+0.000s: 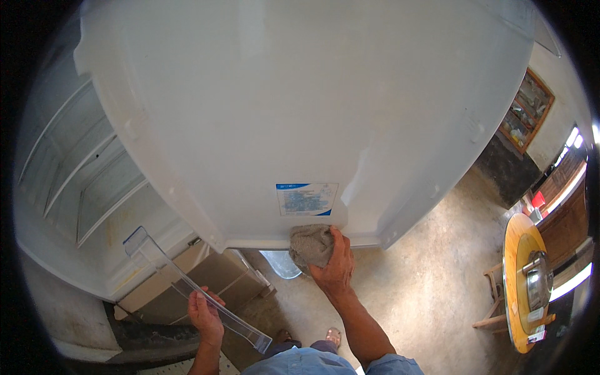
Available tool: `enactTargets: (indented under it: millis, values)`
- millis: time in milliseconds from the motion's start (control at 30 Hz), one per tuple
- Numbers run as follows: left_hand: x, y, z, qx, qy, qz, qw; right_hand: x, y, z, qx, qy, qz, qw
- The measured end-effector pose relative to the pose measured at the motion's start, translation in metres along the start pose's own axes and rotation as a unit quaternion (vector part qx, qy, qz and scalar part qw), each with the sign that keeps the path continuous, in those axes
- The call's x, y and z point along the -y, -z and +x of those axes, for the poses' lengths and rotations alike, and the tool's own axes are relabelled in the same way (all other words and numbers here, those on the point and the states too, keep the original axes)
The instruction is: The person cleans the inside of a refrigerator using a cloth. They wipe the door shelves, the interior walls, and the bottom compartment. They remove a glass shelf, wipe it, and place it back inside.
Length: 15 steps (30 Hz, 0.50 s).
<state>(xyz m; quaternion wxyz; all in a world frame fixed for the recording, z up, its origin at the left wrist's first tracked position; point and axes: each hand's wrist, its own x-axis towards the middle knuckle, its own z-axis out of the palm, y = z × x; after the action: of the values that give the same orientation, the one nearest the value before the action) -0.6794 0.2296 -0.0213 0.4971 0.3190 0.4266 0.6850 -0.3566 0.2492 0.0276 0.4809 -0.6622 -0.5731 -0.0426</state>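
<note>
The white inner panel of a refrigerator door (300, 117) fills the upper middle, with a printed label (307, 199) low on it. My right hand (335, 267) presses a bunched grey-brown cloth (310, 244) to the panel's bottom edge, just below the label. At the lower left, my left hand (205, 311) grips a long clear plastic door shelf (180, 276), held slantwise away from the panel. Left of the door, the refrigerator's inside (154, 206) shows several shelf levels with pale edges.
A cardboard box (211, 276) is on the floor below the refrigerator. Under the door lies a clear plastic piece (282, 265). At the right, a round wooden table (513, 281) bears a lidded metal pot (538, 281). A wooden-framed cabinet (529, 110) is on the wall.
</note>
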Motion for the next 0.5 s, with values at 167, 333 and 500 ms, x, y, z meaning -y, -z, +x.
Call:
enactTargets:
  millis: [167,333,500]
  values:
    - [-0.001,0.000,0.001,0.009,0.002,0.005,1.000,0.006,-0.001,0.002,-0.025,-0.008,0.022,0.999]
    - [-0.002,-0.003,0.000,-0.004,0.006,0.000,1.000,0.004,0.004,0.006,-0.001,0.037,-0.012,0.999]
    - [-0.002,-0.005,0.000,-0.006,0.009,0.001,1.000,0.011,0.010,0.009,0.025,0.024,-0.048,0.998]
